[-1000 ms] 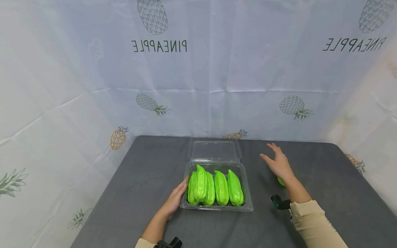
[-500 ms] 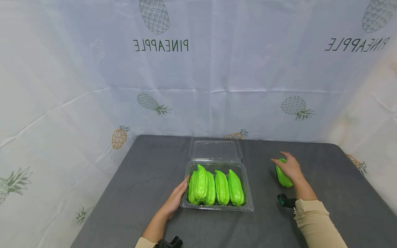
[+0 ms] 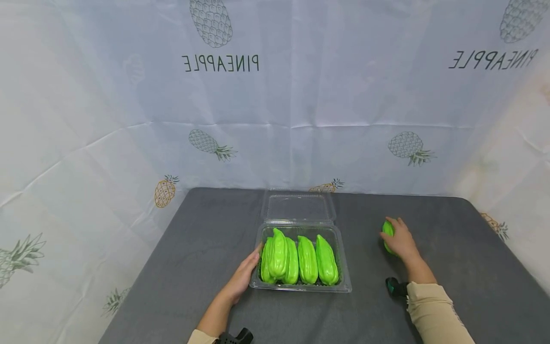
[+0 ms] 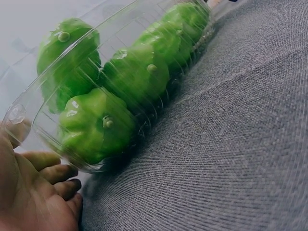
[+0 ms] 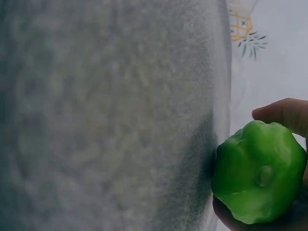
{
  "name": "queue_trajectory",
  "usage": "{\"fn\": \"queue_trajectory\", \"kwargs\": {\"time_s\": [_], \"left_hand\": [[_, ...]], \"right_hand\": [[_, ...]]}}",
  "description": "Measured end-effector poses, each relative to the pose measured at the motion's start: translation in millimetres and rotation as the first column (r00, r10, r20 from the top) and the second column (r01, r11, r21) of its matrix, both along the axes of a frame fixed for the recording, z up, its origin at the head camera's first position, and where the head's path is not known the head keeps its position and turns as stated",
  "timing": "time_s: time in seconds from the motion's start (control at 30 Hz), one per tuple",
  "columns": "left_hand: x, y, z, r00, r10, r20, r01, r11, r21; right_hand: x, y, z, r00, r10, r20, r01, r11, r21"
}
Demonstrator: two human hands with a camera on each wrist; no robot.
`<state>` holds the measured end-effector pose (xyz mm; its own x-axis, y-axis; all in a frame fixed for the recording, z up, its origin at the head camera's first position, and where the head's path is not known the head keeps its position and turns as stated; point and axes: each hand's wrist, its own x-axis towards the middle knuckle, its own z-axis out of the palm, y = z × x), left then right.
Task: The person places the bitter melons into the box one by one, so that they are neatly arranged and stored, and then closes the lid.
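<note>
A clear plastic clamshell box (image 3: 346,285) holds several long green peppers (image 3: 325,262), one lying on top of others at its left end. Beside the box, my left hand (image 3: 241,281) rests against its left wall with fingers extended; the left wrist view shows the fingers (image 4: 57,174) by the wall and a fingertip at the rim. To the right, my right hand (image 3: 403,242) grips a single green pepper (image 3: 388,230) over the table. In the right wrist view that pepper (image 5: 260,173) sits between thumb and fingers, its blunt end toward the camera.
The box's transparent lid (image 3: 298,208) lies folded back behind it. A dark grey table (image 3: 206,224) runs back to a pineapple-print cloth (image 3: 275,95) hanging behind and at the sides. A dark device (image 3: 396,287) is strapped at the right wrist.
My right hand has moved right and down to the lone pepper, and its fingers have closed around it. The left hand and the box have stayed in place.
</note>
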<state>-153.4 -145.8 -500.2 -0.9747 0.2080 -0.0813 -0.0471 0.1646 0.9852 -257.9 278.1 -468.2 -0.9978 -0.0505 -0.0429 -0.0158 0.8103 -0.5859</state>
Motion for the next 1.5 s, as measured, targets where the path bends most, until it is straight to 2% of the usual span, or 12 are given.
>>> {"fn": "queue_trajectory", "kwargs": {"time_s": [0.3,0.6,1.0,1.23,1.5], "left_hand": [[0.6,-0.2,1.3,1.0,0.014,-0.023,-0.013,0.999,0.029],[0.4,0.1,2.6,1.0,0.012,-0.026,-0.012,1.0,0.018],[2.2,-0.1,1.2,0.999,-0.002,-0.034,0.002,1.0,-0.004],[0.7,-1.2,-1.7,0.999,-0.02,-0.034,0.02,1.0,-0.003],[1.4,-0.9,-0.5,0.999,-0.012,-0.032,0.013,1.0,0.017]], "right_hand": [[-1.7,1,-5.3,1.0,0.009,-0.028,-0.01,1.0,-0.021],[-0.8,3,-0.6,1.0,0.013,-0.013,-0.013,0.999,-0.043],[3.8,0,5.3,0.999,0.024,-0.04,-0.027,0.997,-0.075],[9.6,-2,8.3,1.0,-0.011,-0.028,0.008,0.994,-0.106],[13.9,-11,14.0,0.997,-0.079,0.002,0.078,0.984,-0.161]]}}
